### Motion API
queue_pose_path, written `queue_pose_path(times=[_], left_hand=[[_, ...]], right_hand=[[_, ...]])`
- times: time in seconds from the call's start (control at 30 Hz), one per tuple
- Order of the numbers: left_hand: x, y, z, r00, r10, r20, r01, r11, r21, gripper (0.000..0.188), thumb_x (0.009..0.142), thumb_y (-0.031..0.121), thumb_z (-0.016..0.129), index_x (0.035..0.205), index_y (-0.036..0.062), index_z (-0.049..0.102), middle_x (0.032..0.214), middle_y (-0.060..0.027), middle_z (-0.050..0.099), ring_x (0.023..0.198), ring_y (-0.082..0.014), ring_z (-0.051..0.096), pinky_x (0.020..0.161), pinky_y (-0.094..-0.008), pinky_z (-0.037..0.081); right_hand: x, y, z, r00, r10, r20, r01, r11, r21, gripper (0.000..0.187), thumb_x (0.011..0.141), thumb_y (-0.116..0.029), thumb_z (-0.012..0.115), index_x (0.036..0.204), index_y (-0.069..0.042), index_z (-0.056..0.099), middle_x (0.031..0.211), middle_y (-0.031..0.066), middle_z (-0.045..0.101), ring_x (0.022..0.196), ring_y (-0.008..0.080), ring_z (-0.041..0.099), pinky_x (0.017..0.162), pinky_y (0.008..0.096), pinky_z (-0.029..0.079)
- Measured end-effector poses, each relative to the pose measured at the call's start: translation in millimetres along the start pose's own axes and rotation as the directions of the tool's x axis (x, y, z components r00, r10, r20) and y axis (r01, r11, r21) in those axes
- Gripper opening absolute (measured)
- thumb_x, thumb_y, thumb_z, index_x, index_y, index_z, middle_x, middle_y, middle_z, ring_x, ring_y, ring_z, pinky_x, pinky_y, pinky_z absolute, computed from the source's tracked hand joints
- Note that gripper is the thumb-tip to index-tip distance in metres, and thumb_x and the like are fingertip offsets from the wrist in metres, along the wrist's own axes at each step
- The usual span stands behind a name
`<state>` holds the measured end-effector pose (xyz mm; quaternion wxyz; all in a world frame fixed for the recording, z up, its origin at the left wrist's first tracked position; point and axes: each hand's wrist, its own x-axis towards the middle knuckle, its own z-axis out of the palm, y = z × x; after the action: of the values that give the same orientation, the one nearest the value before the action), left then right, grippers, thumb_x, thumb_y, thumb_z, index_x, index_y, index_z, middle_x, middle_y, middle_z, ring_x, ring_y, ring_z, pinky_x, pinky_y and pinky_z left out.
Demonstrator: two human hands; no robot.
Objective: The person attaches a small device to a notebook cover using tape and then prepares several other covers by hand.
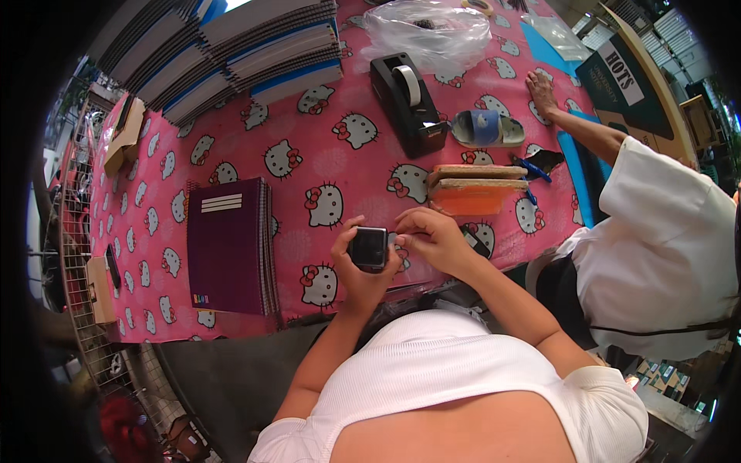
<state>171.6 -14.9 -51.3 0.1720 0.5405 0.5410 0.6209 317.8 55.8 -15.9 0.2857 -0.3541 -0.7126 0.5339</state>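
My left hand [361, 279] is closed around a small square black device [368, 248] with a dark screen and silvery rim, possibly a small camera, held above the table's near edge. Beside it, the thumb and fingers of my right hand [438, 241] are pinched together at the device's right edge. A tiny pale piece shows between those fingertips, too small to name. Left of my hands lies a stack of purple spiral notebooks [231, 247]. Beyond my right hand stands an orange stack of pads or cards [475, 193]. A small dark object [475, 242] lies partly hidden behind my right wrist.
A black tape dispenser [407, 104] and a blue slipper [486, 128] lie farther back on the pink patterned tablecloth [301, 201]. Tall notebook stacks [231, 58] fill the back left. At right, a co-worker's hand [542, 94] rests on the table near a cardboard box [629, 85].
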Motion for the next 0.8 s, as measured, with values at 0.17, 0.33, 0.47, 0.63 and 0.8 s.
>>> queue_pose_path(times=[0.17,0.33,0.47,0.63,0.8], left_hand=[[-3,-5,2,1.0,-0.02,0.013,0.022,0.992,-0.121,0.071,0.066,-0.012,0.066,0.123,0.0108,0.03,0.125,-0.0208,0.044,0.103,-0.0232,0.054,0.081,-0.0317,0.052],[-2,-5,1,0.999,0.004,0.033,-0.002,0.999,-0.045,0.071,0.067,-0.012,0.066,0.124,0.0107,0.03,0.126,-0.019,0.044,0.105,-0.0218,0.052,0.081,-0.0305,0.053],[1,3,2,0.999,0.004,0.051,-0.003,1.0,-0.021,0.069,0.069,-0.01,0.065,0.124,0.0102,0.03,0.126,-0.018,0.044,0.107,-0.021,0.051,0.081,-0.0303,0.053],[-2,-1,1,0.999,-0.013,0.042,0.013,1.0,-0.012,0.067,0.07,-0.009,0.066,0.124,0.0096,0.03,0.126,-0.0175,0.044,0.108,-0.0217,0.05,0.084,-0.0314,0.053],[-2,0,1,1.0,-0.007,0.025,0.007,1.0,0.006,0.067,0.069,-0.009,0.066,0.123,0.0093,0.031,0.125,-0.0176,0.044,0.111,-0.023,0.051,0.085,-0.0322,0.053]], right_hand=[[-10,17,16,1.0,0.016,-0.008,-0.015,0.993,0.118,0.019,0.083,-0.005,0.065,0.1,0.0,0.059,0.092,0.0107,0.06,0.081,0.0173,0.062,0.07,0.0292,0.05],[-7,25,18,1.0,-0.001,-0.024,0.004,0.995,0.098,0.014,0.083,-0.006,0.066,0.094,0.0,0.06,0.086,0.01,0.059,0.077,0.0158,0.06,0.067,0.031,0.049],[-6,32,21,0.999,-0.014,-0.039,0.018,0.995,0.103,0.01,0.083,-0.007,0.066,0.088,0.0,0.062,0.078,0.009,0.057,0.073,0.0154,0.059,0.065,0.0323,0.048],[-4,40,22,0.999,-0.027,-0.045,0.029,0.999,0.045,0.012,0.079,-0.007,0.068,0.086,-0.002,0.061,0.081,0.0092,0.059,0.075,0.023,0.056,0.067,0.0332,0.045],[-2,41,25,0.983,-0.16,-0.094,0.152,0.985,-0.082,0.011,0.077,-0.006,0.068,0.083,-0.003,0.06,0.079,0.0094,0.058,0.079,0.0271,0.055,0.069,0.0365,0.044]])
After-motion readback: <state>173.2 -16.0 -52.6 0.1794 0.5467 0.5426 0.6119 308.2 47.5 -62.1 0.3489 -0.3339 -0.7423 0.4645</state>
